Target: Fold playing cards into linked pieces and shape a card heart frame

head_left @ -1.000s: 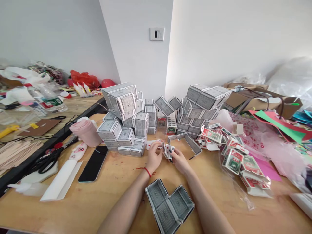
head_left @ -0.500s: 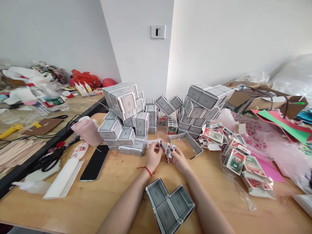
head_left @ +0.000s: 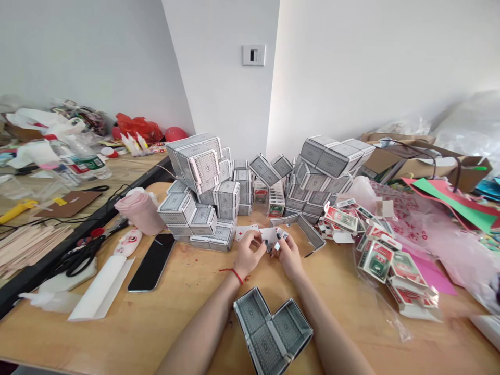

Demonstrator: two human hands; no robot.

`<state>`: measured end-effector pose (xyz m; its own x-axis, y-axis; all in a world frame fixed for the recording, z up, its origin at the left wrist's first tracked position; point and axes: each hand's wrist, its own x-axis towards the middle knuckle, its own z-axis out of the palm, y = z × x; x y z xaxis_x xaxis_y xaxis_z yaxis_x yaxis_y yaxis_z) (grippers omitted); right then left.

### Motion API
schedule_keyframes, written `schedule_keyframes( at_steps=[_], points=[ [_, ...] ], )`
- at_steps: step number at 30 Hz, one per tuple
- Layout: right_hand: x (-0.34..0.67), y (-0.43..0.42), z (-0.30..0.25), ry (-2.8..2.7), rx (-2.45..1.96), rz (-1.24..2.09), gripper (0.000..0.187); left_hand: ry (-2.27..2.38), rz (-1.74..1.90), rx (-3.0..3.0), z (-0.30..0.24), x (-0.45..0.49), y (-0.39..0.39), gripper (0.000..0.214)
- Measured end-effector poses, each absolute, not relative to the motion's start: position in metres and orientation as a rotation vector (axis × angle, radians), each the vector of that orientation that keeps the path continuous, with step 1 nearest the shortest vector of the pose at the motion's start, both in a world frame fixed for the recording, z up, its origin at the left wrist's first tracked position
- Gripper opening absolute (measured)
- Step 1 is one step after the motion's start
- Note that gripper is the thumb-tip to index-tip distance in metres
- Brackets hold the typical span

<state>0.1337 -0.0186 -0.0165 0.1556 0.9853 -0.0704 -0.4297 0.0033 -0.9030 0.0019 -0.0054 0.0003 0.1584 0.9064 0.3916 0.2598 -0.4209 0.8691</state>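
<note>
Over the middle of the table, my left hand (head_left: 249,253) is closed in a pinch at the left end of a white playing card (head_left: 268,234). My right hand (head_left: 291,256) grips the same card's right side, with its fingers curled; a second small white piece may be there, too small to tell. Another playing card (head_left: 242,232) with red marks lies flat just beyond my left hand. Between my forearms sits an open L-shaped box (head_left: 269,330) made of grey-backed cards. A bent strip of cards (head_left: 310,233) stands on edge right of my right hand.
Stacks of card-built blocks (head_left: 209,198) rise at the left and more blocks (head_left: 324,161) at the right. Several card packs (head_left: 377,258) are heaped on the right. A phone (head_left: 151,262), pink cup (head_left: 141,211), scissors (head_left: 80,252) and glue bottle (head_left: 52,301) lie left.
The card between my hands has turned and now shows a broad white face. My right hand has shifted slightly right, and the card lying flat beyond my left hand shows more.
</note>
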Motion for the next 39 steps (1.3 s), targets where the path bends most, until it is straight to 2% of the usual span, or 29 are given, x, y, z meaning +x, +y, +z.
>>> schedule_keyframes(
  at_steps=[6,10,20,24,29,39],
  points=[
    [0.133,-0.02,-0.016,-0.88,-1.061,1.121,0.042,0.981,1.218,2.027,0.012,0.001,-0.014,0.02],
    [0.134,-0.019,-0.017,-0.908,-1.07,1.137,0.047,0.895,1.141,2.067,0.016,0.0,-0.017,0.028],
    [0.136,-0.021,-0.014,-0.932,-1.127,1.067,0.044,0.907,1.133,1.986,0.012,-0.004,-0.012,0.007],
    [0.138,-0.02,-0.016,-0.957,-1.124,1.04,0.045,1.016,1.092,2.069,0.006,-0.003,-0.01,0.013],
    [0.138,-0.018,-0.02,-1.03,-1.134,1.023,0.037,0.997,1.062,2.232,0.0,0.0,-0.011,0.01],
    [0.138,-0.018,-0.022,-1.087,-1.162,1.039,0.037,1.065,1.022,2.441,-0.009,0.002,-0.009,0.007]
  ],
)
